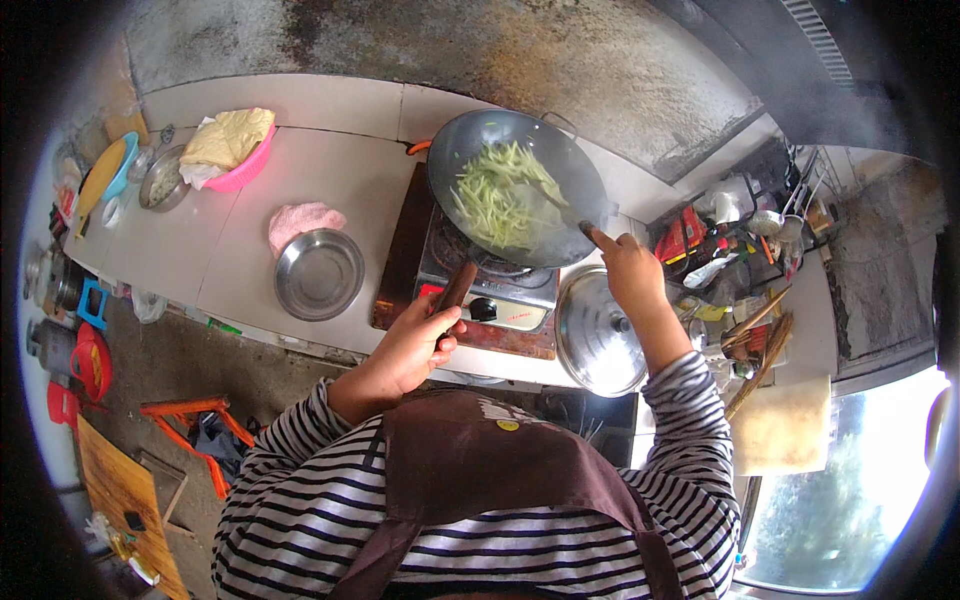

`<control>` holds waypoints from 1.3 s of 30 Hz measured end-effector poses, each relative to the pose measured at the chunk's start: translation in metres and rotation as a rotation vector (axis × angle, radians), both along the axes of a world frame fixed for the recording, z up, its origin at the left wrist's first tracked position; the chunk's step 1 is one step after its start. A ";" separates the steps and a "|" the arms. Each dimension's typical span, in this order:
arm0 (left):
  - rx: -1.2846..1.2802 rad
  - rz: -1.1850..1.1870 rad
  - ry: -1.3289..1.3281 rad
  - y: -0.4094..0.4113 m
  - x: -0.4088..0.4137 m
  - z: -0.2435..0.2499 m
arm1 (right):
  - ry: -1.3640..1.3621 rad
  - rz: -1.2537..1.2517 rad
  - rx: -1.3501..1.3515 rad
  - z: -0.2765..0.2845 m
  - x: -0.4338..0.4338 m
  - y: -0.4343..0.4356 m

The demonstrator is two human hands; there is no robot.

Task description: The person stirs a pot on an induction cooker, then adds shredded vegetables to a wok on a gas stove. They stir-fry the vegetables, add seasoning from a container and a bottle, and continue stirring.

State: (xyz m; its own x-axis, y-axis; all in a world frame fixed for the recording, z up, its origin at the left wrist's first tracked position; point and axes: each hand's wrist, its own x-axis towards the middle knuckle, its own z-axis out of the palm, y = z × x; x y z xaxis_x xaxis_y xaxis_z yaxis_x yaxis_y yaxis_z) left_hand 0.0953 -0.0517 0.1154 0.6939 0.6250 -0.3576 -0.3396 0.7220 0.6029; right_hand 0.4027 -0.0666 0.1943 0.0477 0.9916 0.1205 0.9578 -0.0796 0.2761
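Note:
A dark wok (457, 142) sits tilted on a gas stove (517, 281), with shredded pale green vegetable (499, 199) heaped in it. My left hand (412, 341) is wrapped around the wok's wooden handle (459, 286). In my right hand (630, 266) is the handle end of a spatula (555, 196); its blade rests among the shreds, partly covered by them. Faint steam rises over the wok's right side. Below my right forearm lies a shiny metal lid (596, 334), next to the stove.
On the counter's left are an empty steel basin (319, 274), a pink cloth (304, 223), a pink basket (244, 166) covered with cloth, and a metal bowl (161, 184) with pale contents. Seasoning packets and bottles crowd a rack (697, 240) at right. An orange-framed stool (202, 427) stands on the floor.

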 end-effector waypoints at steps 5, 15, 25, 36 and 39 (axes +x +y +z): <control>0.032 0.001 -0.021 0.000 -0.002 -0.001 | 0.245 -0.018 0.185 -0.020 0.018 0.010; 0.037 -0.012 -0.026 0.000 -0.002 -0.005 | 0.142 0.050 -0.121 0.019 -0.009 -0.013; -0.005 0.003 -0.020 0.000 -0.002 0.003 | 0.101 0.063 -0.049 -0.014 -0.013 -0.001; -0.017 0.002 0.018 -0.002 -0.001 -0.001 | 0.236 -0.045 -0.128 0.058 -0.047 -0.066; 0.006 -0.027 0.027 0.000 0.001 -0.001 | 0.102 -0.086 -0.032 -0.008 -0.028 -0.037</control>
State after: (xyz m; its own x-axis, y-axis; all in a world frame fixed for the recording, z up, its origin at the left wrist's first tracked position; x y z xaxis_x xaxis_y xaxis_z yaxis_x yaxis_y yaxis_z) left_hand 0.0964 -0.0515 0.1144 0.7011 0.6081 -0.3724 -0.3033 0.7270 0.6161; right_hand 0.3744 -0.1039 0.1863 0.1434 0.9865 0.0792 0.9711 -0.1557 0.1810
